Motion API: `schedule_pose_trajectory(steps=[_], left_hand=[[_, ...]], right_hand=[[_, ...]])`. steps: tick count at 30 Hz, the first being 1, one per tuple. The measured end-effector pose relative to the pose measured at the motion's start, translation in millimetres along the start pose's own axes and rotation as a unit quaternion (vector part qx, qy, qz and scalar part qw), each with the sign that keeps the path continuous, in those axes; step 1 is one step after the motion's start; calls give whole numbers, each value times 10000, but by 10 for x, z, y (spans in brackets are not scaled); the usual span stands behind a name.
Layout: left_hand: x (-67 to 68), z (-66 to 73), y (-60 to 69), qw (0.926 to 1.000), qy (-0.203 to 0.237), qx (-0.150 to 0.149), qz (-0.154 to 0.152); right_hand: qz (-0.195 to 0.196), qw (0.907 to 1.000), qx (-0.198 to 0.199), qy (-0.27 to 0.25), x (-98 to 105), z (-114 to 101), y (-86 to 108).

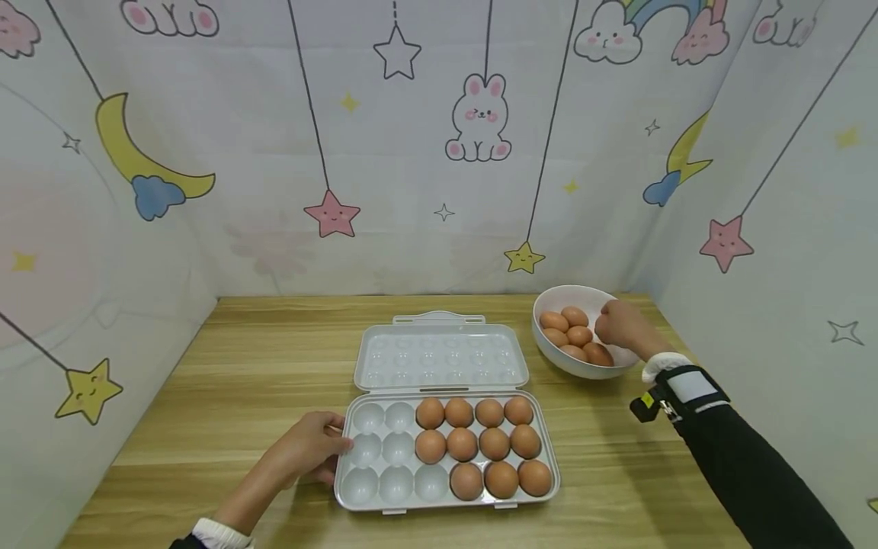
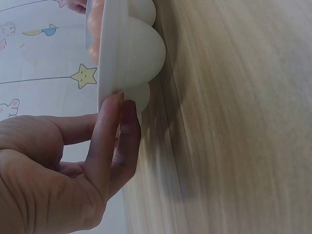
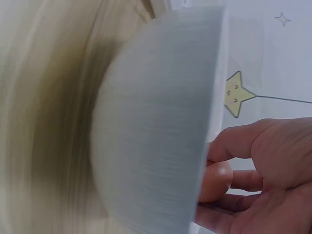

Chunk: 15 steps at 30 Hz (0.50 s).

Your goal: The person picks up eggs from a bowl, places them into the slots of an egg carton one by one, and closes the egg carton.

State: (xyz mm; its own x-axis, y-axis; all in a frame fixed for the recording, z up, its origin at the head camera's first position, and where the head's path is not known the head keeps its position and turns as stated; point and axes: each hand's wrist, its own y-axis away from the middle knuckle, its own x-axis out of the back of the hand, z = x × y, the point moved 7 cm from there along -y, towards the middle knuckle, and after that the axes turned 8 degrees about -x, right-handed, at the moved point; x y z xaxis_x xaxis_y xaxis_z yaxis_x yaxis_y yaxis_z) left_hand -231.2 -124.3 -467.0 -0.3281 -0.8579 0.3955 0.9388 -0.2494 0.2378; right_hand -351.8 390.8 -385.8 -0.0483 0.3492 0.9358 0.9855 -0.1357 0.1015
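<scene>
My left hand [image 1: 304, 446] is at the left end of the carton [image 1: 425, 504], fingers bent and closed in on its edge, thumb tip over the rim and the other fingers against the side; the gap between them is just that edge. The carton sits on the table [image 1: 240, 381], its lid [image 1: 442, 339] folded back flat behind it. Going right, the two leftmost columns of cups are bare, and so is the third cup of the front row. After those come eleven brown eggs [image 1: 463, 444]: four in the back row, four in the middle, three in front. Behind the carton's right end, just past the lid, stands the white bowl [image 1: 583, 372], with six eggs that I can count from above, bunched at its left and front. My right hand [image 1: 623, 326] is over the bowl's right side, fingers curled; the right wrist view shows thumb and fingers around an egg [image 3: 215, 181], just inside the rim.
</scene>
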Motion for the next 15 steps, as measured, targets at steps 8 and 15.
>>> schedule_pose_trajectory(steps=[8,15], left_hand=[[-3,4,-22,9999,-9,-102,-89],[15,9,-32,9998,-70,-169,-116]], right_hand=[[-18,9998,-11,-179,169,-172,180],[176,9995,265,-55,333,-494,431]])
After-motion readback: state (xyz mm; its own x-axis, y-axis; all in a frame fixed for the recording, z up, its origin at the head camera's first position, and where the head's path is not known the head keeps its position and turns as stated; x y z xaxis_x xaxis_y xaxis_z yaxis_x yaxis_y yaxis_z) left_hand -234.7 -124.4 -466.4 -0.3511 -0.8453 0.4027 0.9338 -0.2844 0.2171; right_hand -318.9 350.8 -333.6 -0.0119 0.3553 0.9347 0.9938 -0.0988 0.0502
